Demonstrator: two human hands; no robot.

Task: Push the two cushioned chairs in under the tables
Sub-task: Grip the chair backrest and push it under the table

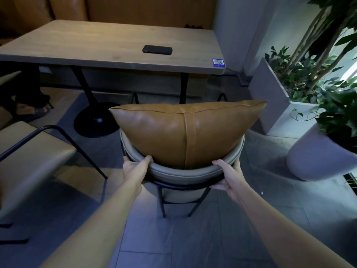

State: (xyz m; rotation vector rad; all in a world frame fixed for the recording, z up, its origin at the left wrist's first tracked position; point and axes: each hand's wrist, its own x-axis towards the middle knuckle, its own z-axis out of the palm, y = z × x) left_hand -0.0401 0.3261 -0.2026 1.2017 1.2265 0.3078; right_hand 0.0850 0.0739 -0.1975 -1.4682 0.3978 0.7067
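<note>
A round-backed chair [181, 172] with a grey padded rim and black metal legs stands in front of me, a tan leather cushion [183, 132] leaning in its back. My left hand [135, 167] grips the left side of the backrest rim, thumb over the top. My right hand [228, 176] grips the right side the same way. The chair faces a wooden table [108, 47] and sits a short way back from its near edge. A second chair [32, 157] with a beige seat and black frame stands at the left, partly cut off.
A black phone [157, 49] and a blue QR sticker [218, 62] lie on the table. The table's black pedestal base [96, 120] is left of the chair. Grey planters [274, 97] with leafy plants crowd the right side. A person's sandalled foot [32, 111] shows at far left.
</note>
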